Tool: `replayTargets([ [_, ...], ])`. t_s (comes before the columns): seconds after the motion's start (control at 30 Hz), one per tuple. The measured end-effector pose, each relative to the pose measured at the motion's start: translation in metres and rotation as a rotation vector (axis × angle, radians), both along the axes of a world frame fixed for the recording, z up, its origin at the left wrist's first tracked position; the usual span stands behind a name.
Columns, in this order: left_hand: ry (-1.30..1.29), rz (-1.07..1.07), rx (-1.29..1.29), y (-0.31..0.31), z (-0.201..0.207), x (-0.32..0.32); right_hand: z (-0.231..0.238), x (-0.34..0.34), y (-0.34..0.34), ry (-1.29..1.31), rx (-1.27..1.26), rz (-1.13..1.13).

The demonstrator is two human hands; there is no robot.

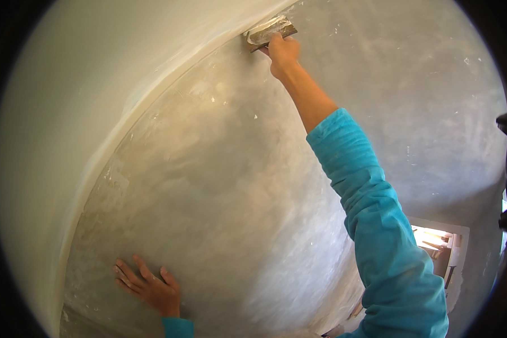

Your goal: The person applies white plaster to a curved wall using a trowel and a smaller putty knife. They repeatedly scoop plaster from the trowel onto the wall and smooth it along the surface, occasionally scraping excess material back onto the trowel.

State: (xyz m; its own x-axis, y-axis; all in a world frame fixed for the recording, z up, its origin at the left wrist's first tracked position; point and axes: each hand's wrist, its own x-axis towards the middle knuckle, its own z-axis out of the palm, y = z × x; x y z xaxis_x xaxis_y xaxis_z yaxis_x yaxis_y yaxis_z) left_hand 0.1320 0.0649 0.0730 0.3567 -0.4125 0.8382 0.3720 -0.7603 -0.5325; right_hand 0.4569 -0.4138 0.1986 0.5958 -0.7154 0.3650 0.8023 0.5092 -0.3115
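Observation:
High up, my right hand point(283, 55) is closed round a putty knife point(270, 32) with a wide blade, smeared with white filler. The blade lies against the grey plastered wall point(208, 180), close to where it meets a pale cream surface point(79, 84). Its handle is mostly hidden in my fingers. Low on the left, my left hand point(152, 288) rests with spread fingers on the same grey wall and holds nothing. White smudges show on its fingertips. Both arms wear turquoise sleeves, and the right one point(377, 208) is pushed up the forearm.
A pale curved seam runs between the cream surface and the grey wall. At the lower right is a framed opening point(462, 248) with bright light and wooden pieces beyond it. Dark fittings point(506, 169) stand at the far right edge.

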Motion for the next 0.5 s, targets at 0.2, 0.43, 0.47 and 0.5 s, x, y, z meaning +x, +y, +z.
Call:
replayTargets([
  [0.2,-0.009,0.03,0.011,-0.001,0.0,-0.001,0.027,-0.001,0.034,0.279,-0.073,-0.381],
  [0.43,-0.01,0.026,0.024,0.001,0.0,0.0,-0.028,-0.05,0.101,0.011,-0.274,-0.367],
  [0.47,-0.008,0.035,0.024,0.001,0.0,0.001,-0.035,-0.04,0.083,0.076,-0.235,-0.349],
  [0.5,-0.011,0.035,0.02,0.001,-0.001,0.001,-0.037,-0.025,0.059,0.165,-0.186,-0.319],
])
